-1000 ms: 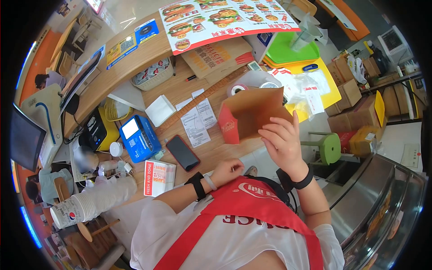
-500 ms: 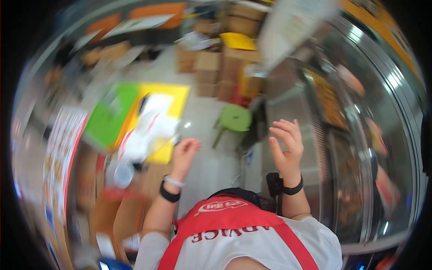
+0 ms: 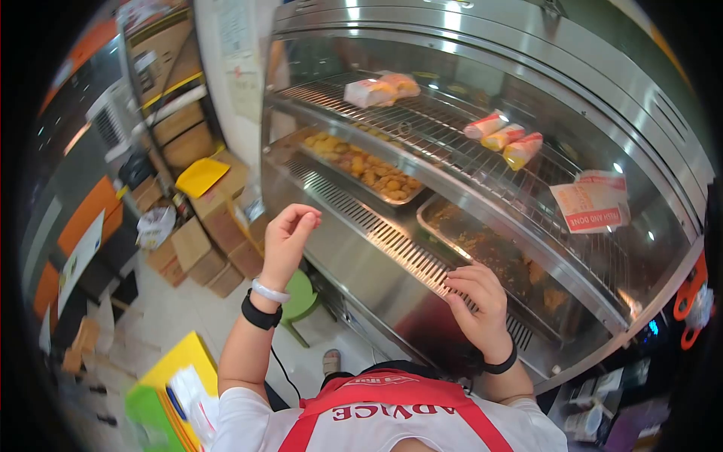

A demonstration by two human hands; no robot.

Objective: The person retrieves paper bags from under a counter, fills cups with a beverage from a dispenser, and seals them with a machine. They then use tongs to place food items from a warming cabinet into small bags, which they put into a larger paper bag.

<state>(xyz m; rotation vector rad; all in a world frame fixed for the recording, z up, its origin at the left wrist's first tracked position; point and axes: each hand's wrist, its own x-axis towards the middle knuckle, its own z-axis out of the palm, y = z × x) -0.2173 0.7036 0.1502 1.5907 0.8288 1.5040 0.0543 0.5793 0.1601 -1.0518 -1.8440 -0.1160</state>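
One right hand (image 3: 482, 307) close to the food case (image 3: 354, 260), one left hand (image 3: 288, 230) off to the side

The step in hand looks like getting to the case, with nothing picked up yet. The right hand is over the slotted strip (image 3: 380, 241), near the low tray with brown crumbs. Its fingers are bent and a bit spread, and I see nothing in them. I can't tell if they touch the strip. The left hand makes a soft fist, and nothing shows in it.

Inside the case, golden bits of food (image 3: 376, 175) fill the other low tray. Three small wrapped packs (image 3: 503, 137) and a flat paper packet (image 3: 591, 207) are higher up, on the wire rack (image 3: 437, 117). Getting to the low food calls for a careful reach under the steel bar (image 3: 456, 187).
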